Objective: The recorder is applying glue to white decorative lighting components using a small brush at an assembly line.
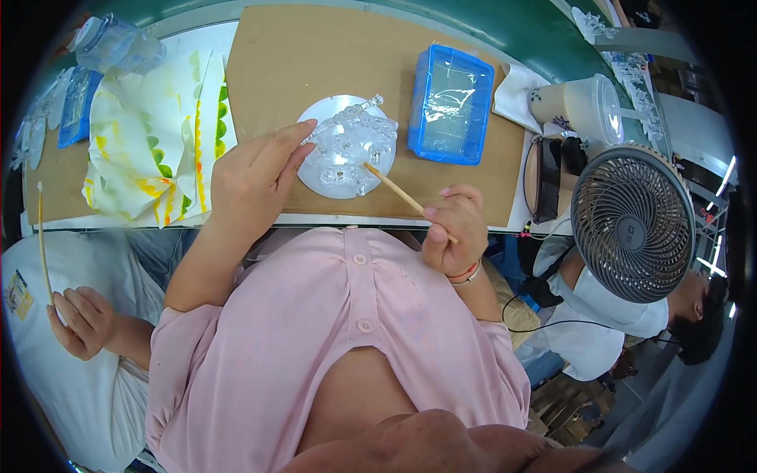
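Big brown cardboard sheet covers the worktop, grey desk fan off to the right. A blue plastic box sits beside the round clear plate, which is heaped with clear plastic bits. Left hand has its fingers pinching a clear piece at the plate's edge. Right hand is gripping a thin wooden stick, tip poking the pile.

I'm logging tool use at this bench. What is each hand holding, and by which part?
The right hand holds a thin wooden stick in a grip at its near end. The left hand pinches a clear plastic piece at its end over the round disc.
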The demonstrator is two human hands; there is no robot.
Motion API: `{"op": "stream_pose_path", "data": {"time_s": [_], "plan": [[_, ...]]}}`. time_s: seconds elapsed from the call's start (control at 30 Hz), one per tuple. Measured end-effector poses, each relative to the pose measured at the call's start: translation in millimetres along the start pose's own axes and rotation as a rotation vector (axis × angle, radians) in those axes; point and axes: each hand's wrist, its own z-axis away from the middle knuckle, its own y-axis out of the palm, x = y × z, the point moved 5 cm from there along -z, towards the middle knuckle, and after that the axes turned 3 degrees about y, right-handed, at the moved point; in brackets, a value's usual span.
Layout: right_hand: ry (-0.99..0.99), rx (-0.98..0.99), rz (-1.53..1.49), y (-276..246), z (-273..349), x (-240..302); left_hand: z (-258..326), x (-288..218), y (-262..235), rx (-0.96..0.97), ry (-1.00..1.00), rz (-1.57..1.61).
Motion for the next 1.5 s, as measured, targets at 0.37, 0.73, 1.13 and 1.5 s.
{"op": "stream_pose_path", "data": {"time_s": [0.37, 0.73, 1.13, 1.5], "plan": [[-0.144, 0.088, 0.119, 15, -20, 13, 0, 1, -2, -0.006, 0.015, -0.026], [-0.050, 0.012, -0.019, 22, -43, 5, 5, 4, -1, -0.069, 0.056, 0.030], [-0.221, 0.232, -0.052, 28, -51, 15, 6, 3, 2, -0.047, 0.044, 0.067], [-0.425, 0.301, 0.034, 46, -47, 38, 7, 3, 1, -0.035, 0.067, 0.026]]}}
